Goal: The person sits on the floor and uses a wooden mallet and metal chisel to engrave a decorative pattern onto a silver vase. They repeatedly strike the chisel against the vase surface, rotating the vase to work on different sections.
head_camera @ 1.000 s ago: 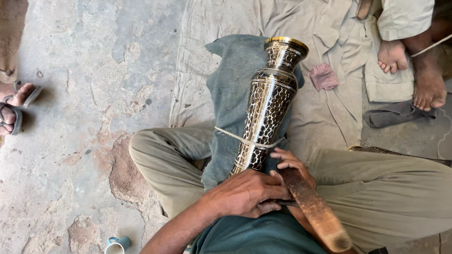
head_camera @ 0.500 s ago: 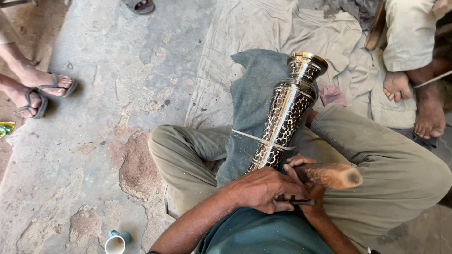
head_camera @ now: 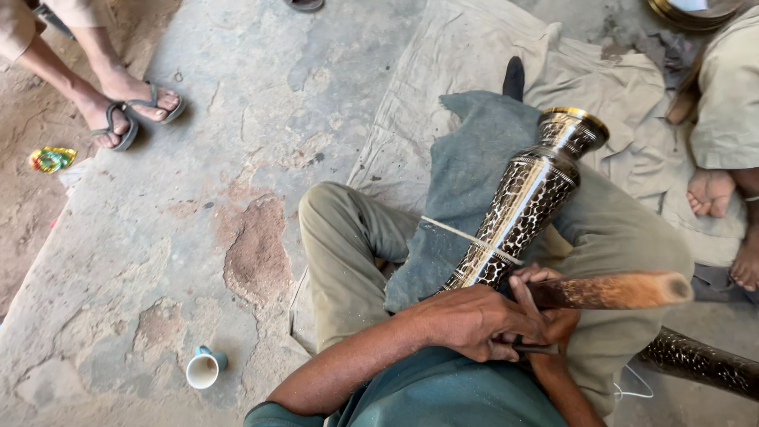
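Vase across your lap, both hands at its foot.

Your left hand curls over the base end, fingers closed round a thin dark tool. Your right hand, just beside it, grips the wooden mallet. That patterned metal vase slants up and away over the grey cloth.

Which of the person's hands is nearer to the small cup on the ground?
Left. The left hand lies over the base of the engraved metal vase, on the side toward the small cup. The right hand, gripping the wooden mallet, sits farther away.
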The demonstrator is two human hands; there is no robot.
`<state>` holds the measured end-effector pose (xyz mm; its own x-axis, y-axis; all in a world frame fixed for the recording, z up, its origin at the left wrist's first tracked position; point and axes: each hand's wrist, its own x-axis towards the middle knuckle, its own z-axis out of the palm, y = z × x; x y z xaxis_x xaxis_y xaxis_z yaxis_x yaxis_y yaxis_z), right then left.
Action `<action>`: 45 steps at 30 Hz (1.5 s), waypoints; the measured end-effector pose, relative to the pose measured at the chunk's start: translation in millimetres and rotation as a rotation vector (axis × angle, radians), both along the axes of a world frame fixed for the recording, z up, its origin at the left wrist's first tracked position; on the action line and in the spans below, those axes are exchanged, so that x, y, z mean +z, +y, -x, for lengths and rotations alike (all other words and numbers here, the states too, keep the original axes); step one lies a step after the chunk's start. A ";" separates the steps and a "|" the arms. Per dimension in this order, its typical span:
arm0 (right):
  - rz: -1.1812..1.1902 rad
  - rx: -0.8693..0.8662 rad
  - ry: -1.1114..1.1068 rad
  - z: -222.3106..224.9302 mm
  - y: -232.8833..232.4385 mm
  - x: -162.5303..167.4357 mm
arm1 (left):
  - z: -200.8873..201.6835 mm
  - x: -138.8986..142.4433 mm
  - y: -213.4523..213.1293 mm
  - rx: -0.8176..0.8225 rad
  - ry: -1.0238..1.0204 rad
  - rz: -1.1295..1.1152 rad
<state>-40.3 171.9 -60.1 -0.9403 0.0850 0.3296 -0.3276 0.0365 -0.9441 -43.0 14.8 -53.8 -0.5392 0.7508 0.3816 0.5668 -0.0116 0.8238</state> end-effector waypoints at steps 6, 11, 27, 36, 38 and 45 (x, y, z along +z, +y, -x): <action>0.100 -0.082 -0.076 11.8 -4.4 -0.4 | -0.3 10.0 1.7 -0.031 -0.110 0.146; 0.162 -0.088 -0.138 11.9 2.9 4.5 | 3.0 23.0 1.3 -0.034 -0.125 0.176; 0.362 -0.014 -0.247 15.3 47.4 -39.4 | 11.9 25.8 19.8 -0.009 -0.085 0.221; 0.465 0.013 -0.212 14.7 63.4 -60.0 | 3.5 24.7 45.7 0.028 0.115 0.529; 0.491 0.012 -0.220 14.0 65.4 -62.7 | 0.5 20.6 50.8 0.038 0.195 0.547; 0.491 -0.029 -0.282 14.3 68.4 -63.6 | -8.6 26.8 78.8 0.024 0.491 0.589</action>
<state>-54.7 240.3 -123.7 -0.9812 0.1919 -0.0191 -0.0652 -0.4234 -0.9036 -34.4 93.6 -27.0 -0.4300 0.8946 0.1220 0.8638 0.3683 0.3439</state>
